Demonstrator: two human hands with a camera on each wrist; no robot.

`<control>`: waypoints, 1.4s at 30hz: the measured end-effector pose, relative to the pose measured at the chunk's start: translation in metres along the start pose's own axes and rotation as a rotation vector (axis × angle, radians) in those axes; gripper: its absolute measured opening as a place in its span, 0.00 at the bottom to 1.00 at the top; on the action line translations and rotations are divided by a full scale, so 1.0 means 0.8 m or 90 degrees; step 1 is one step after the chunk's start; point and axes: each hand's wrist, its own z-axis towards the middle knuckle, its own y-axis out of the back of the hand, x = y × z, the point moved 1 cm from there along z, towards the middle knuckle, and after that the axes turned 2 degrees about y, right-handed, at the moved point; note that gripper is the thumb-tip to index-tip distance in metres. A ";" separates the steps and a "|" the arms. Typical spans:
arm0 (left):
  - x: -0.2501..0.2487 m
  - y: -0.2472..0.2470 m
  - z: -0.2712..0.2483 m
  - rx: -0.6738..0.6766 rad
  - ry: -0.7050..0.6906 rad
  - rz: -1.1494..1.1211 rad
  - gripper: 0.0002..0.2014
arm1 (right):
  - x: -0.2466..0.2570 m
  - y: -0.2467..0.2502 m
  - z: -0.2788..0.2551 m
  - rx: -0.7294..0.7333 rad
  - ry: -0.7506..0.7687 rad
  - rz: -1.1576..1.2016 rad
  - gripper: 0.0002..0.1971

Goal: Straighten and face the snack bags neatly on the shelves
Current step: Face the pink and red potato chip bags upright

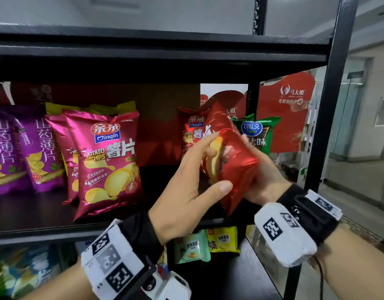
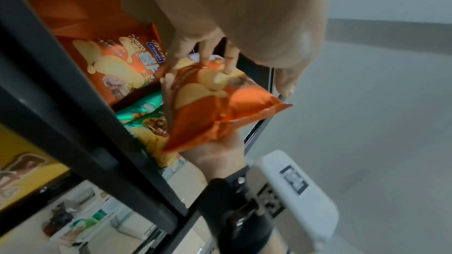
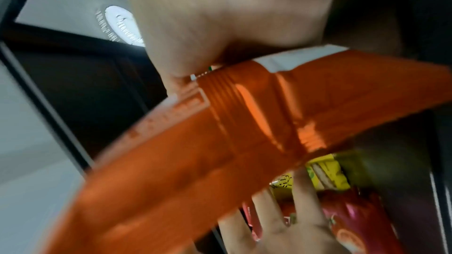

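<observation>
Both hands share one red chip bag (image 1: 228,156), left grip (image 1: 186,187) and right grip (image 1: 262,176) clasping opposite sides

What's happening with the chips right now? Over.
Left hand and right hand both grip the red chip bag, held off the shelf. Bag tilted, not faced yet. Nothing blocking.

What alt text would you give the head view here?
Both hands hold a red chip bag in front of a black shelf, the left hand on its front, the right hand behind it. Pink bags and purple bags stand at left.
</observation>
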 end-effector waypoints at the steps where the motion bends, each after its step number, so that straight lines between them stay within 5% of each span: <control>1: 0.002 0.001 0.003 -0.010 0.032 -0.015 0.40 | 0.000 -0.002 0.002 -0.025 -0.014 -0.002 0.30; 9: 0.005 0.002 0.016 0.012 0.132 -0.015 0.49 | 0.012 0.000 -0.001 -0.130 0.204 -0.174 0.31; 13: -0.002 -0.002 0.026 0.013 0.159 -0.061 0.26 | 0.014 -0.008 -0.013 -0.174 0.315 -0.411 0.38; 15: -0.002 -0.012 0.031 0.021 0.148 -0.130 0.26 | 0.008 -0.013 -0.018 -0.144 0.321 -0.454 0.45; 19: 0.003 -0.018 0.036 -0.061 0.154 -0.268 0.24 | 0.004 -0.021 -0.029 -0.056 0.344 -0.393 0.30; 22: 0.021 -0.015 0.043 -0.141 0.197 -0.334 0.23 | 0.006 -0.021 -0.029 -0.058 0.309 -0.259 0.26; 25: 0.039 -0.010 0.044 -0.241 0.255 -0.344 0.32 | 0.001 -0.019 -0.019 -0.093 0.261 -0.183 0.25; 31: 0.046 0.000 0.039 -0.239 0.310 -0.428 0.32 | 0.002 -0.010 -0.002 -0.088 0.140 -0.328 0.13; 36: 0.049 0.006 0.035 -0.160 0.324 -0.631 0.17 | -0.007 -0.013 0.003 0.053 -0.011 -0.206 0.31; 39: 0.049 0.002 0.036 -0.163 0.359 -0.562 0.18 | -0.016 -0.021 0.005 0.106 -0.013 -0.113 0.37; 42: 0.055 0.007 0.037 -0.221 0.303 -0.388 0.18 | -0.024 -0.024 0.010 0.079 0.047 -0.172 0.28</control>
